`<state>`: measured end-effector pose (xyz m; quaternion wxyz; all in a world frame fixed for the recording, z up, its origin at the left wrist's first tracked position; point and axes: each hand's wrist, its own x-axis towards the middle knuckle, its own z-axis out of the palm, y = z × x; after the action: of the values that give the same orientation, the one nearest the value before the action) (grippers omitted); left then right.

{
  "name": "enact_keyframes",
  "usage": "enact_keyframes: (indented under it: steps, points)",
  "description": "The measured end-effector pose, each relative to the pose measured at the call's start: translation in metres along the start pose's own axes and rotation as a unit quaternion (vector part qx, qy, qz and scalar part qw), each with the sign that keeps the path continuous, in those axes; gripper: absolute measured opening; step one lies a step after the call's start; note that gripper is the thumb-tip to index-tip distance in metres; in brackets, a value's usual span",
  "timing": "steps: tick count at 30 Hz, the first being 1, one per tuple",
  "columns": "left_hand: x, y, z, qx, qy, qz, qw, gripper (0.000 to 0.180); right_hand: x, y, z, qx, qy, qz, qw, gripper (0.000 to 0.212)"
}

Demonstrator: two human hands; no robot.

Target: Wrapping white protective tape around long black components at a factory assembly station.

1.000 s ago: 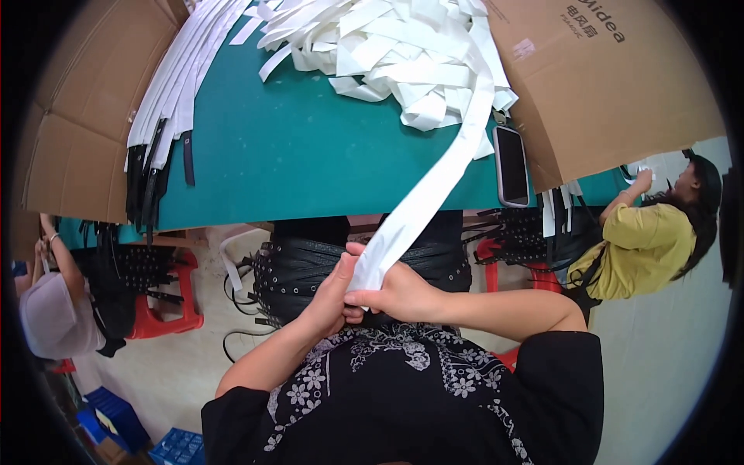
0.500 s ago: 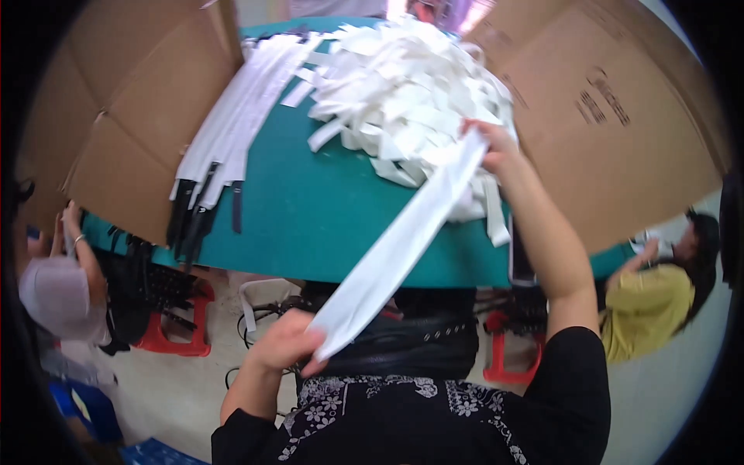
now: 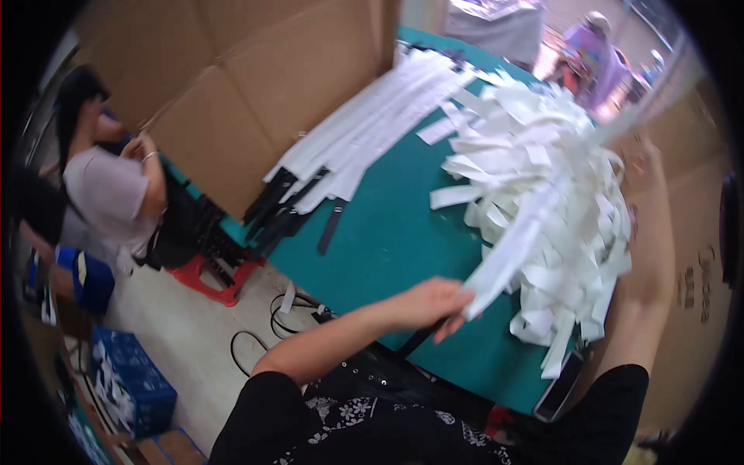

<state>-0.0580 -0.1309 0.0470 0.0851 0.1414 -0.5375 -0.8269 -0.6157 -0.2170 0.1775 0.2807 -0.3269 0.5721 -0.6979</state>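
Note:
My left hand [image 3: 435, 304] is closed on the near end of a long, flat white sleeve [image 3: 511, 248] at the front of the table. A short dark strip [image 3: 418, 339] shows just below these fingers; whether it is joined to the sleeve I cannot tell. The sleeve slants up and right across a heap of white strips [image 3: 573, 287], its far part smeared by motion. My right hand [image 3: 640, 164] is raised beside the heap, its fingers too blurred to read. On the left of the table lie several white sleeves [image 3: 364, 116] side by side, black strap ends [image 3: 271, 203] sticking out of them.
The green table [image 3: 372, 248] has cardboard sheets [image 3: 256, 85] standing at its left and more cardboard [image 3: 690, 201] at its right. A phone [image 3: 559, 386] lies at the near right edge. A person [image 3: 112, 178] sits at the left by a red stool [image 3: 225, 283]; a blue box [image 3: 133, 384] stands on the floor.
The view has swung left. My left hand has come up over the table edge, still on the sleeve. My right hand has moved outward to the heap's right side, and the sleeve's far part now blurs.

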Motion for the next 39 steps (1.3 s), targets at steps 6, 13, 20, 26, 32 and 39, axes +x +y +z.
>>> enact_keyframes:
  steps: [6,13,20,26,32,39]
  points:
    - [0.102,-0.012,-0.037,-0.096,0.090,-0.117,0.984,0.032,-0.231,0.064,0.095,-0.418,-0.087,0.097,0.899,0.051]
    - [0.109,-0.024,-0.016,-0.137,0.036,-0.147,0.979,0.037,-0.338,0.143,0.145,-0.111,-0.116,0.229,0.960,0.040]
    - [0.017,-0.069,0.030,-0.035,0.140,-0.106,0.984,0.029,-0.348,0.151,0.146,-0.087,-0.039,0.250,0.963,0.019]
    - [0.004,-0.070,0.035,-0.083,0.160,-0.090,0.979,0.027,-0.367,0.141,0.149,-0.109,-0.121,0.279,0.946,0.022]
    - [0.019,-0.053,0.022,-0.078,0.117,-0.042,0.989,0.029,-0.385,0.126,0.151,-0.116,-0.231,0.256,0.931,0.023]
    - [-0.024,-0.082,0.041,-0.108,0.115,-0.079,0.984,0.032,-0.398,0.128,0.152,-0.178,-0.243,0.256,0.919,0.024]
